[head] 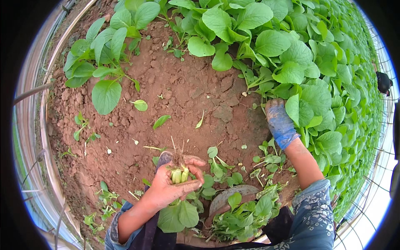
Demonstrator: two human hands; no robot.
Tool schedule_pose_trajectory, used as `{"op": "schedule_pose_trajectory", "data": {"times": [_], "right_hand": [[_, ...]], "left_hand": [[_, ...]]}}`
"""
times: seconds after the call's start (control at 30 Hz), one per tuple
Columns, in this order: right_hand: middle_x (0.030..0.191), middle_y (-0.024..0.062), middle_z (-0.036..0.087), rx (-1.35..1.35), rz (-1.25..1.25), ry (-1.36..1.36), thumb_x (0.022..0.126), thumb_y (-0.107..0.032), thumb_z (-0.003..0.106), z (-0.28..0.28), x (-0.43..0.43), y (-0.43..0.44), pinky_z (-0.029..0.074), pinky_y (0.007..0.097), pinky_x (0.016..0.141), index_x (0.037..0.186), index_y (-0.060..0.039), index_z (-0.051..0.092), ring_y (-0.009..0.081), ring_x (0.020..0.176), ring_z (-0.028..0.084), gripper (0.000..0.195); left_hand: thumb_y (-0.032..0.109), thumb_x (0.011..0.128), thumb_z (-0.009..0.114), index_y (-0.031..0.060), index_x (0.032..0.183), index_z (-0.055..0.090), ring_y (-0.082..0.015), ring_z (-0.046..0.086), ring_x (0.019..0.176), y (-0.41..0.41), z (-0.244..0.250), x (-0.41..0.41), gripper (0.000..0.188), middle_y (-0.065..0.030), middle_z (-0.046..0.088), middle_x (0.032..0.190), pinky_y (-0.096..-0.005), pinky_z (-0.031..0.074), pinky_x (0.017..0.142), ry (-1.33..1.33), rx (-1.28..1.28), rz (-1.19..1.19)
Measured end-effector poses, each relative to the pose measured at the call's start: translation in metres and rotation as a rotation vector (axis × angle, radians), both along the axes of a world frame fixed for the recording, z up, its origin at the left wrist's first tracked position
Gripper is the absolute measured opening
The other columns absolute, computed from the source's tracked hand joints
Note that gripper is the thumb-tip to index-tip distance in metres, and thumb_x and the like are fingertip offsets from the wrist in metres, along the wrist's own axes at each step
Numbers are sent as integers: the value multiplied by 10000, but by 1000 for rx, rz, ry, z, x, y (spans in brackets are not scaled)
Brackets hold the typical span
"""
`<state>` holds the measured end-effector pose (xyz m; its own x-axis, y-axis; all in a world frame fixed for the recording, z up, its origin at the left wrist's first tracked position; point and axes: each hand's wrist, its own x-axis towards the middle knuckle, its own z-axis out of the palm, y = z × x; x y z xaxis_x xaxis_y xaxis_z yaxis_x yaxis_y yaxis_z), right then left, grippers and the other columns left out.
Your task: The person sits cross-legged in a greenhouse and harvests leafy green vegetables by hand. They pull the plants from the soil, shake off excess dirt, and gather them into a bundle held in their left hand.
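Note:
My bare left hand is wrapped around a small bunch of leafy greens. Pale stems and soil-covered roots point up out of the grip, and broad leaves hang below it. A dirty blue glove covers my right hand, which reaches in at the base of the standing greens, low against the soil. Leaves and the plants' edge hide its fingertips, so whether they grip a stem cannot be made out. Below my hands, a heap of picked greens lies by a rounded, soil-stained rim.
Brown cracked soil carries loose leaves and small uprooted seedlings. A separate clump of greens grows at upper left. Bent poles and plastic sheeting line the left side. A dark figure, perhaps a person, is at far right.

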<state>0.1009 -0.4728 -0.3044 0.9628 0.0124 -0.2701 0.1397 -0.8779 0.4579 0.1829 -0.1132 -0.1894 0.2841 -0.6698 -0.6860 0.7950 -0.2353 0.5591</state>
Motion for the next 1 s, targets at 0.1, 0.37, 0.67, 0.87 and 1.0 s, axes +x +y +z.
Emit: {"op": "schedule_pose_trajectory", "data": {"times": [0.1,0.37,0.67,0.87,1.0], "right_hand": [[948,134,604,38,-101,-138,772,-119,554,22,-2,-31,456,409,841,1000,-56,584,293,939,586,239],[1021,166,636,-299,101,224,834,-136,533,-21,-1,24,395,501,868,1026,8,662,334,1014,567,273],[846,55,671,-373,-214,270,813,-117,586,-61,9,5,458,456,567,916,-133,705,251,752,648,159],[806,31,667,-197,-298,362,781,-137,622,-46,-2,9,479,382,490,834,-136,703,206,724,663,97],[931,93,659,-243,-274,390,822,-128,565,-21,-21,21,498,465,605,937,-77,696,259,813,647,182]], "left_hand": [[10,790,670,-38,1169,510,-86,495,548,0,4,1,414,-112,620,886,-205,375,466,-13,35,41],[14,779,652,-41,1169,508,-88,484,525,-3,1,0,419,-117,621,871,-209,368,460,12,37,45],[3,779,640,-37,1164,511,-82,482,522,-4,-2,-1,408,-114,628,867,-210,365,452,7,70,57],[15,798,674,-17,1171,524,-58,508,555,1,-6,-3,403,-58,635,870,-191,375,443,-3,81,35],[19,787,646,-35,1174,513,-78,482,518,1,-6,-2,413,-105,623,862,-206,362,451,-7,108,46]]}}
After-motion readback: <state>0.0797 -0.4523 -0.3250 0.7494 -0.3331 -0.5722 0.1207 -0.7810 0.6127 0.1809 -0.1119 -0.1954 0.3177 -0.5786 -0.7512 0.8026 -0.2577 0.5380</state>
